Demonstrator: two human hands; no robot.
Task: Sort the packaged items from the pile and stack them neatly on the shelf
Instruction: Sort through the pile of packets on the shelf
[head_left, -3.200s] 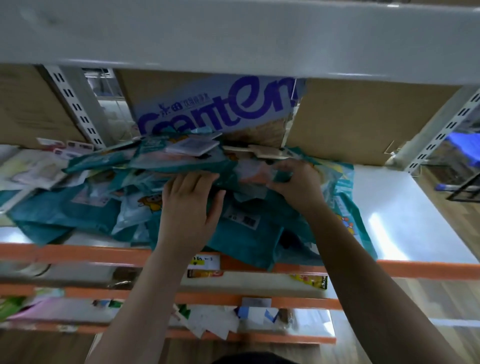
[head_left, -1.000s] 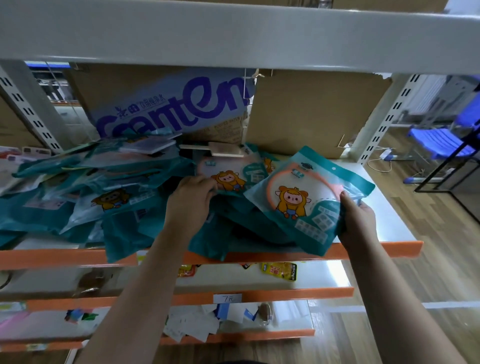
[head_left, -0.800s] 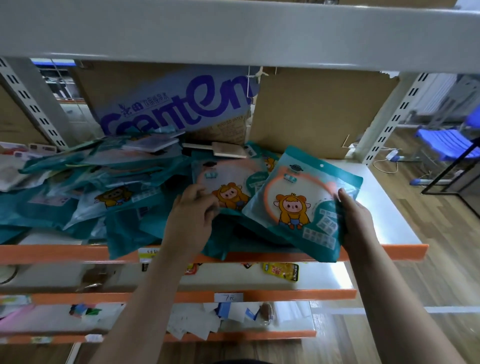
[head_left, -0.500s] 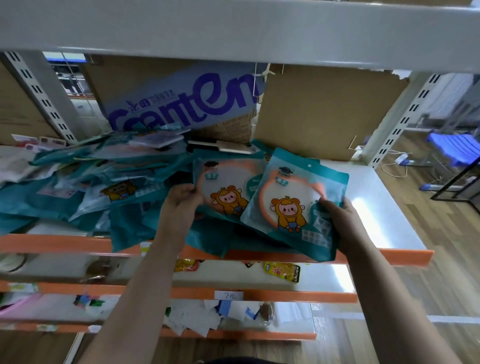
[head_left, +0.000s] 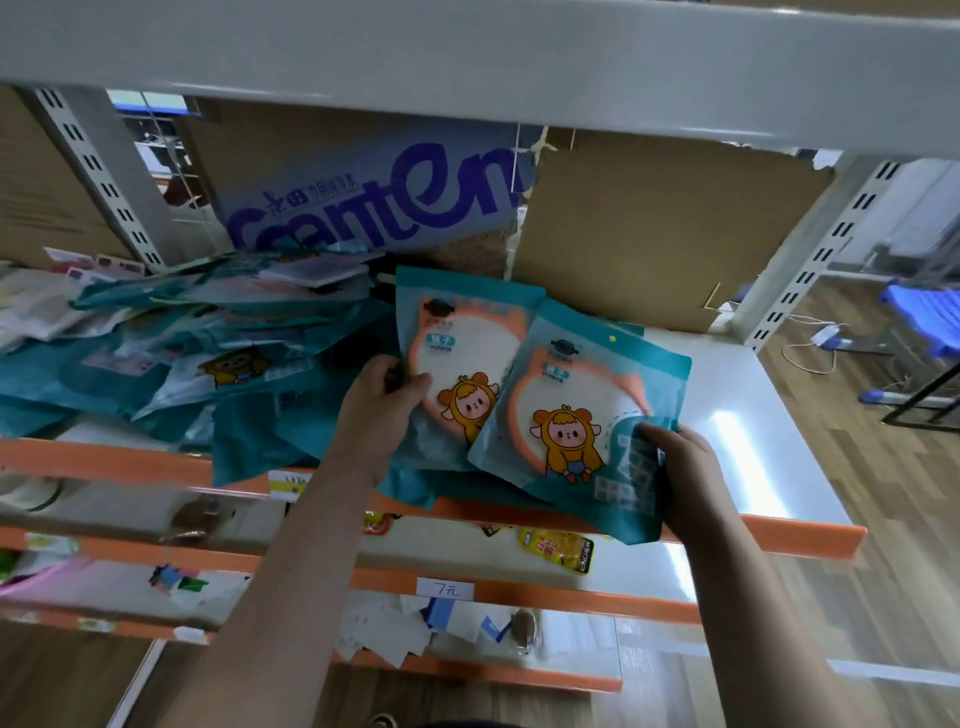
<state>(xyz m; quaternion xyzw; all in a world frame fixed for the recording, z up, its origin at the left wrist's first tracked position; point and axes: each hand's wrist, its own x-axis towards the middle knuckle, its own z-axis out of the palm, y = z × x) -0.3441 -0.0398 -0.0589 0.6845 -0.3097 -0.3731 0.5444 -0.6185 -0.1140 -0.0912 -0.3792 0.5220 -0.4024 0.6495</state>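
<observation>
**Line up the two packets before laying them down**

At frame centre, the left hand (head_left: 382, 410) grips one teal packet (head_left: 457, 353) by its left edge, thumb over the front. The right hand (head_left: 675, 467) pinches the lower right corner of a second packet (head_left: 587, 405), which overlaps the first. The pile (head_left: 182, 364) sprawls at middle left. Best to slide the two flush, tops aligned, then lay them flat on the white shelf (head_left: 743, 431) at right, back from the orange lip (head_left: 779, 540).

A shop, or its stockroom: tiered metal shelves (head_left: 779, 536) with orange front edges, a handwritten price tag (head_left: 445, 590) reading 7元 fixed on at 6 o'clock, slotted steel uprights (head_left: 808, 275) at 2 o'clock, cardboard cartons (head_left: 649, 234) at 12 o'clock, and many matching teal packets (head_left: 130, 366) heaped at 9 o'clock.
</observation>
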